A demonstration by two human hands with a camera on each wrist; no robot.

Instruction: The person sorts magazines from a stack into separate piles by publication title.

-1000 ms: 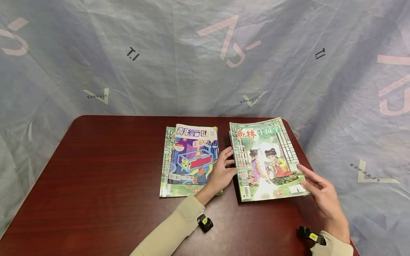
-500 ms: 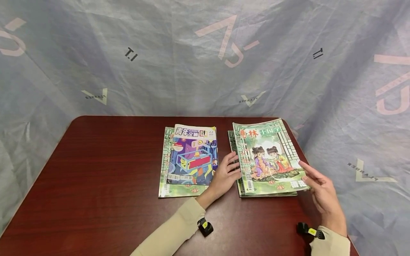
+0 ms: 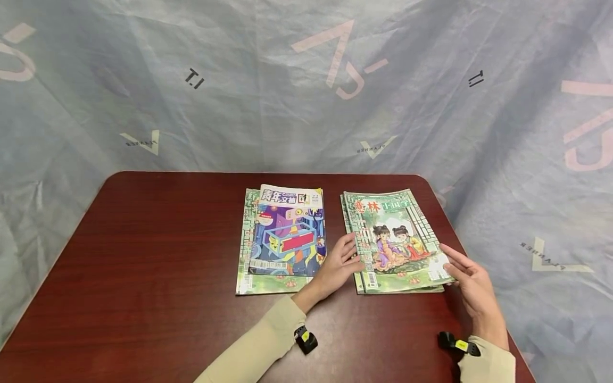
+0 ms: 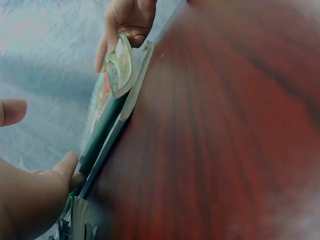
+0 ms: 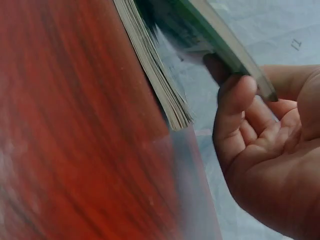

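A green magazine (image 3: pixel 399 239) with two cartoon figures on its cover lies over a similar magazine (image 5: pixel 155 70) at the right of the table. My right hand (image 3: pixel 474 287) pinches its lower right edge between thumb and fingers. In the right wrist view that corner is lifted, with a gap above the page edges underneath. My left hand (image 3: pixel 335 270) touches the left edges of this pile with extended fingers, its thumb apart from them in the left wrist view. How many magazines lie under the top one is hard to tell.
Left of my left hand, a smaller purple magazine (image 3: pixel 292 234) lies on another green magazine (image 3: pixel 268 286). The dark red table (image 3: pixel 158 266) has rounded far corners. Grey printed cloth (image 3: pixel 258 85) hangs behind it and along both sides.
The top green magazine has come down and slightly left onto the lower one, its far edge no longer raised. My right hand has shifted left with it; my left hand stays at the left edge.
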